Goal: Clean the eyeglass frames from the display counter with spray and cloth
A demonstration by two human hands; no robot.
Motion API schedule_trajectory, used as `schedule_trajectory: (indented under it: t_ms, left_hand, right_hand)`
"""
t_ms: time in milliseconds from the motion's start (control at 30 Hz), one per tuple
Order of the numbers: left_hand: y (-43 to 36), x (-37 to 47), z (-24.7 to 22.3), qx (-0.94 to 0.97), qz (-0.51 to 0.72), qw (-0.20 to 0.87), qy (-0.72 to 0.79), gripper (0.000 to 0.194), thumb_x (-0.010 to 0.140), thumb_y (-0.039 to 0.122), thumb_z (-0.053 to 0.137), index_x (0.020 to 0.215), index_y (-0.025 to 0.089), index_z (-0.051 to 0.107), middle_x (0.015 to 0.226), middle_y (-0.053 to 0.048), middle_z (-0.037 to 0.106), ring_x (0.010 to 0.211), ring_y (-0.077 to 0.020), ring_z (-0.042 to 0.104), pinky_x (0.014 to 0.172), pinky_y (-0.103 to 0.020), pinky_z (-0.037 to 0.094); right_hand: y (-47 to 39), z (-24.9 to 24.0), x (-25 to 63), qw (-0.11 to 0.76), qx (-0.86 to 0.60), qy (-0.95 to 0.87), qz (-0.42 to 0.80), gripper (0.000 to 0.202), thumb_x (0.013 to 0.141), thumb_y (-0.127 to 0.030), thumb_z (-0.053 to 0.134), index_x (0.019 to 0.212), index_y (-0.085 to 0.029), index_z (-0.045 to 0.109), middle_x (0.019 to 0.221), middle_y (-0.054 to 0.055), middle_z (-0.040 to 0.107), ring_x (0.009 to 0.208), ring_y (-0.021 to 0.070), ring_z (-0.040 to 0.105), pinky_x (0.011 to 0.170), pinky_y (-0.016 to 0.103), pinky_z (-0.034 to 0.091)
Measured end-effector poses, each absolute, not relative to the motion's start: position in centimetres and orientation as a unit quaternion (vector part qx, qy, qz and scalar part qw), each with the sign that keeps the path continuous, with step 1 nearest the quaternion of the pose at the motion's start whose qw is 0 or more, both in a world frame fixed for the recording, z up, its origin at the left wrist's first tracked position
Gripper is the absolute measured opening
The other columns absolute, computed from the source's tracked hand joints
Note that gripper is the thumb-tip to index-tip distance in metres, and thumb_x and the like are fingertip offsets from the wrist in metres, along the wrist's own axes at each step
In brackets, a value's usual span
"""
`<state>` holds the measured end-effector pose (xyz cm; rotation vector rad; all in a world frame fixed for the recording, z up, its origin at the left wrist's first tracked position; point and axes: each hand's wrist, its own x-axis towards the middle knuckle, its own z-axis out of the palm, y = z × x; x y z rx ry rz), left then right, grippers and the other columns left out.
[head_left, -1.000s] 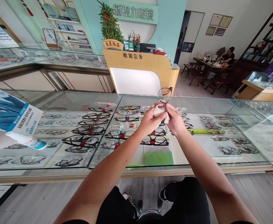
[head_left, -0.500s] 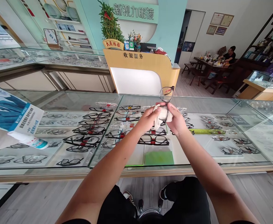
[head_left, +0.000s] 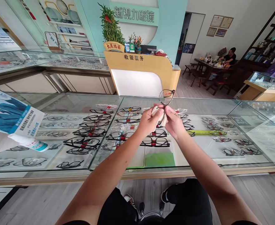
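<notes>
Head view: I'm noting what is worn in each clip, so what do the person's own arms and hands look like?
The left hand and right hand are ungloved, with no watch or bracelet on either wrist and no ring on the visible fingers. Both forearms are bare; a dark sleeve edge shows at the bottom of the picture.

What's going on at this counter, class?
A person holds dark-rimmed eyeglasses on end above a glass display case. The right hand grips the frame; the left hand pinches a pale cloth at the lower part, leaving the upper lens uncovered. More eyeglass frames lie in the case below, and a white bottle with a blue label is off to the left.
</notes>
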<state>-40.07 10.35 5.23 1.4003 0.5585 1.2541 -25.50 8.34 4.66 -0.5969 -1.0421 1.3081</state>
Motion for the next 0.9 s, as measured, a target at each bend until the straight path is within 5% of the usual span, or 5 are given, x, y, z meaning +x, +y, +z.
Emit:
schedule_trajectory:
  t_ms: [267,467,633,767,900]
  left_hand:
    - [10.3,-40.1,6.0,0.594,0.586,0.490,0.253,0.075,0.084,0.093,0.086,0.105,0.021,0.088,0.102,-0.007,0.088,0.101,-0.0266,0.083,0.090,-0.033,0.067]
    - [12.2,-41.1,5.9,0.517,0.629,0.517,0.265,0.076,0.077,0.093,0.093,0.103,0.022,0.082,0.085,-0.003,0.075,0.073,-0.0192,0.070,0.067,-0.032,0.061]
    - [12.2,-42.3,6.8,0.556,0.611,0.500,0.259,0.067,0.080,0.076,0.098,0.072,0.024,0.056,0.065,0.008,0.038,0.056,-0.0095,0.032,0.054,-0.025,0.037]
    - [11.4,-43.0,7.2,0.680,0.589,0.335,0.281,0.074,0.094,0.059,0.087,0.062,0.024,0.030,0.063,0.005,0.030,0.060,-0.0120,0.030,0.059,-0.030,0.029]
    - [11.4,-43.5,7.0,0.707,0.609,0.206,0.294,0.060,0.107,0.055,0.072,0.068,0.025,0.037,0.061,0.006,0.032,0.058,-0.0126,0.031,0.059,-0.031,0.031]
  right_hand:
    - [8.7,5.6,-24.3,0.660,-0.200,-0.442,0.574,0.042,0.087,-0.062,0.102,0.106,-0.028,0.086,0.116,0.004,0.088,0.105,0.0257,0.080,0.090,0.038,0.068]
    - [9.8,6.7,-21.2,0.701,-0.194,-0.414,0.547,0.035,0.094,-0.059,0.096,0.106,-0.031,0.079,0.134,0.002,0.087,0.121,0.0213,0.081,0.097,0.031,0.070]
    - [9.7,7.0,-20.6,0.681,-0.221,-0.441,0.542,0.039,0.093,-0.062,0.093,0.101,-0.028,0.076,0.117,0.005,0.088,0.112,0.0231,0.083,0.096,0.034,0.070]
    - [9.1,7.4,-21.0,0.654,-0.258,-0.493,0.512,0.039,0.088,-0.062,0.090,0.089,-0.025,0.079,0.095,0.007,0.086,0.093,0.0238,0.079,0.090,0.036,0.065]
    - [8.6,7.8,-20.5,0.637,-0.311,-0.553,0.437,0.036,0.091,-0.057,0.081,0.075,-0.024,0.078,0.081,0.008,0.081,0.087,0.0254,0.074,0.085,0.036,0.058]
